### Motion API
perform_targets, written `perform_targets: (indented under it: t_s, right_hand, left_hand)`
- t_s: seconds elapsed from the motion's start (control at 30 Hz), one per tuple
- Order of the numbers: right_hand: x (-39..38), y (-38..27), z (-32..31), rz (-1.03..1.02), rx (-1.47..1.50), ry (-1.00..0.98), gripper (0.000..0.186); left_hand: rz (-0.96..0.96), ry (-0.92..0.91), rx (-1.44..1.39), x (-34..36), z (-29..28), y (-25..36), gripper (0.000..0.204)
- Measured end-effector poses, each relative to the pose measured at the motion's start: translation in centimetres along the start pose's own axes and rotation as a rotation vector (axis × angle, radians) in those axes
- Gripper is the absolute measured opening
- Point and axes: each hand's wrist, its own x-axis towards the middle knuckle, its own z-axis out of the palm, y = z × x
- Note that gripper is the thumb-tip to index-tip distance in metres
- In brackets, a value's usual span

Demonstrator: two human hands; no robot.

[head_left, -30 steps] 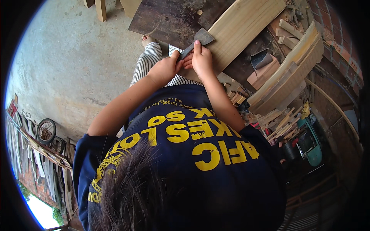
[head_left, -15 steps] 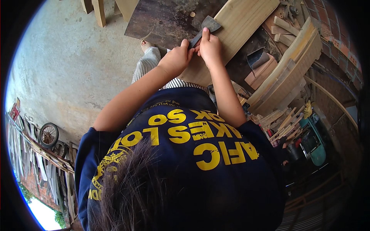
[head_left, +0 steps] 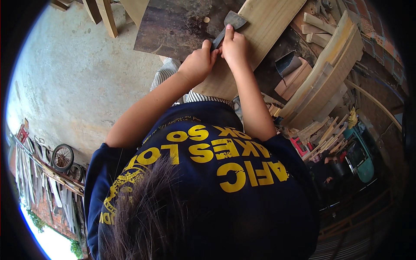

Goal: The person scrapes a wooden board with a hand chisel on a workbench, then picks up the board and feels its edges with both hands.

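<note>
A scraper with a wide, flared grey blade point(head_left: 235, 20) lies slantwise over the edge of a pale wooden plank point(head_left: 271, 32). My left hand point(head_left: 198, 64) is closed around the lower end of its dark handle. Farther up, my right hand point(head_left: 234, 47) grips the tool just behind the blade, its thumb pressed along the top. Both hands are close together over the near part of the plank. The fingers' undersides are hidden, and so is the blade's contact with the wood.
The plank rests on a dark, stained work surface point(head_left: 173, 30) with a small round chip on it. To the right are a curled dark sheet point(head_left: 287, 64), a wood block point(head_left: 294, 80) and long curved boards point(head_left: 323, 73). Timber scraps and wheels point(head_left: 63, 157) stand farther off.
The whole view has shifted slightly, with the work surface sitting higher and more to the left. Both hands keep their hold on the scraper, at nearly the same place on the plank.
</note>
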Motion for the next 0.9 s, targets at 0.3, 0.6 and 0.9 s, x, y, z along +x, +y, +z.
perform_targets:
  t_s: [0.3, 0.6, 0.9]
  right_hand:
    - [3.1, -0.3, -1.3, -0.104, -0.036, 0.151, 0.053]
    - [4.9, -1.4, -2.8, -0.138, -0.086, 0.177, 0.054]
    - [5.9, -2.8, -3.6, -0.083, -0.147, 0.154, 0.055]
  left_hand:
    - [0.084, 0.031, -0.010, 2.5, -0.6, 2.2, 0.037]
    - [0.104, 0.044, 0.000, 4.4, -0.9, 3.5, 0.035]
    - [0.110, 0.016, 0.062, 5.9, -1.7, 4.0, 0.034]
